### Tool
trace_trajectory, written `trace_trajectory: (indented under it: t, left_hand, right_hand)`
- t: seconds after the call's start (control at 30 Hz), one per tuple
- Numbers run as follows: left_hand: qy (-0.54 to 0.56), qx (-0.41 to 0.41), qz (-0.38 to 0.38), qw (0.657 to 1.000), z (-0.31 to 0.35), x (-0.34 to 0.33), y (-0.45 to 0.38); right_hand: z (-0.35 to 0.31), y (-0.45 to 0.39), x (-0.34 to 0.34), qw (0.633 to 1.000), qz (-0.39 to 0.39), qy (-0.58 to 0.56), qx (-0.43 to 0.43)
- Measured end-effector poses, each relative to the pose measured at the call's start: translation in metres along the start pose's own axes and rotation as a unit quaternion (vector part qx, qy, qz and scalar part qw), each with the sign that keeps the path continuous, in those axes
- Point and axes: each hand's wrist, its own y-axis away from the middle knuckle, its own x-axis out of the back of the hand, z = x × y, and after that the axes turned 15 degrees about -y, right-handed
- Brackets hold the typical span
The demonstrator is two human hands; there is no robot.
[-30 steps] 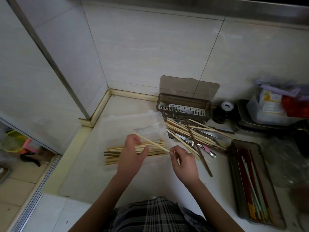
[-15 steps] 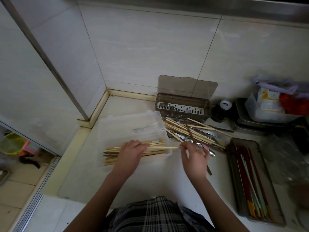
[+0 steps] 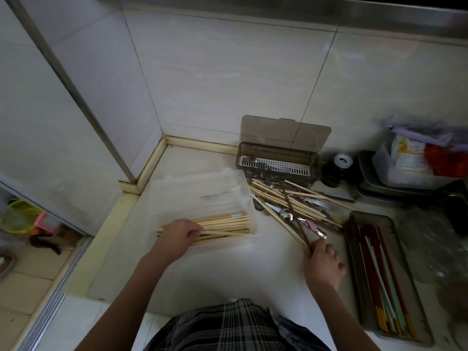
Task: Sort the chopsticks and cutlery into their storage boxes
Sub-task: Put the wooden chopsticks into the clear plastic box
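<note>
Chopsticks and cutlery lie in a mixed pile on the bench, between the clear box on the left and the long tray of coloured sticks on the right. The pile's sticks run diagonally, far-left to near-right, their near ends at the right hand, which pinches a dark chopstick there. The left hand rests with loosely curled fingers on the bamboo sticks in the clear box; it is farther from the pile.
</note>
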Motion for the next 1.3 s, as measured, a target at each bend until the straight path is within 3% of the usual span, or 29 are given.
trace_trajectory:
  t: [0.13,0.23,0.37,0.47,0.7,0.83,0.97,1.07,1.17,1.3]
  left_hand:
    - [0.033,0.032,-0.022,0.999,0.003,-0.003,0.000]
    - [0.037,0.035,-0.003,0.999,0.003,-0.001,0.000]
    - [0.024,0.034,0.009,0.999,0.002,-0.001,-0.001]
    - [0.007,0.032,0.022,0.999,0.003,-0.003,-0.002]
    - [-0.036,-0.046,0.260,0.964,0.044,0.019,-0.007]
    - [-0.087,-0.099,0.230,0.964,0.062,0.027,-0.010]
    - [-0.123,-0.121,0.150,0.974,0.060,0.013,-0.009]
    - [-0.096,-0.096,0.125,0.983,0.050,0.002,-0.004]
    - [-0.093,-0.064,0.128,0.985,0.035,0.002,0.002]
    - [-0.088,-0.018,0.109,0.990,0.016,0.006,0.005]
  right_hand:
    - [-0.003,-0.004,-0.003,1.000,-0.005,-0.003,-0.017]
    - [-0.007,-0.004,0.001,0.995,0.032,-0.089,-0.024]
    - [-0.009,-0.002,0.007,0.981,0.103,-0.165,0.023]
    - [-0.013,-0.003,0.008,0.972,0.099,-0.206,0.061]
    - [-0.050,0.012,0.011,0.952,0.044,-0.212,0.218]
    - [-0.071,0.021,0.019,0.926,0.014,-0.218,0.308]
    - [-0.084,0.024,0.021,0.908,-0.025,-0.256,0.329]
    - [-0.077,0.017,0.020,0.921,0.005,-0.248,0.302]
    - [-0.063,0.004,0.019,0.953,0.049,-0.229,0.194]
    - [-0.039,-0.008,0.013,0.984,0.004,-0.160,0.076]
